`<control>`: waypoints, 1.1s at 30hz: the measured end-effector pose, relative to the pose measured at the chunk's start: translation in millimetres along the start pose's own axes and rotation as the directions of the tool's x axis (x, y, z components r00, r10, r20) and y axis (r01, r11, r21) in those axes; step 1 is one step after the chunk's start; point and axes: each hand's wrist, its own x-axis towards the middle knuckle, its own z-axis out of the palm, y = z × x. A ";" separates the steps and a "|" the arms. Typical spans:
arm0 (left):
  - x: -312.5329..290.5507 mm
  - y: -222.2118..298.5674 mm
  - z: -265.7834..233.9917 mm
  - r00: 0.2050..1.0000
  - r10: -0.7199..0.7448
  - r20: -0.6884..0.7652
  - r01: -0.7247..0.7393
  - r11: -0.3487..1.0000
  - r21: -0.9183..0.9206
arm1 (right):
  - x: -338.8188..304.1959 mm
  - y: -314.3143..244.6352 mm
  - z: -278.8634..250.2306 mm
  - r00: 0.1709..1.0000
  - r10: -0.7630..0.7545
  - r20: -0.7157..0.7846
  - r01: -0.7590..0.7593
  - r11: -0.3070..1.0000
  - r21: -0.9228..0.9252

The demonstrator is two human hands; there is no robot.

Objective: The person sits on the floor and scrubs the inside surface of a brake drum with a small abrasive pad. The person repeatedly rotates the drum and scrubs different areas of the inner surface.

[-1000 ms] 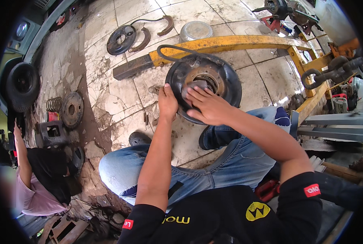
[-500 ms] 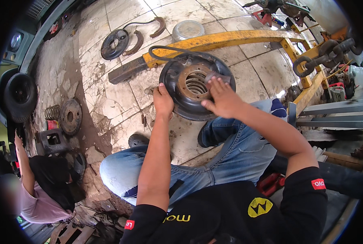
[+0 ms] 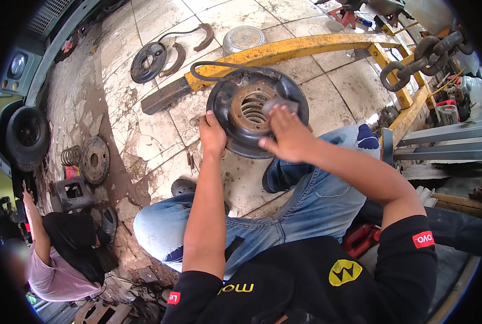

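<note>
A black brake backing plate point(image 3: 243, 142) is tilted up in front of me, with a rusty ring around its round centre hole. A coil spring point(image 3: 251, 112) shows through that hole, and a black hose point(image 3: 204, 67) loops off the top. On the plate's left rim my left hand point(image 3: 213, 135) is closed, fingers behind and thumb in front. My right hand point(image 3: 290, 132) presses a grey-brown pad point(image 3: 280, 103) flat against the plate's right face, beside the ring. The pad is blurred, so its kind is unclear.
Behind the plate runs a yellow steel frame point(image 3: 284, 47) with a heavy chain point(image 3: 413, 67) at right. A second backing plate point(image 3: 148, 62), curved brake shoes point(image 3: 203, 38) and a round metal cover point(image 3: 244, 39) lie on the tiles. At left sits another person point(image 3: 62, 264) near a tire point(image 3: 27, 134).
My right hand and the pad have shifted slightly left across the plate toward the hole. My left hand keeps its hold on the rim. The whole view has shifted a little.
</note>
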 end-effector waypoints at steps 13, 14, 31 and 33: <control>-2.3 -1.3 1.9 1.000 0.013 -0.015 -0.012 0.999 0.030 | 7.1 7.7 3.8 0.985 0.120 -0.123 -0.113 0.992 0.059; 0.2 -5.8 0.5 0.999 0.028 -0.026 -0.027 0.999 0.029 | 0.5 -4.6 6.6 0.992 0.069 -0.105 -0.074 0.996 -0.054; 1.6 -10.7 1.1 0.999 0.033 0.009 -0.033 0.997 -0.068 | -5.6 -4.8 15.1 0.978 -0.072 -0.196 0.084 0.995 0.055; 3.9 -13.2 0.2 0.999 0.035 0.000 -0.035 0.998 -0.053 | 7.3 9.8 7.6 0.974 0.084 -0.210 -0.069 0.994 0.079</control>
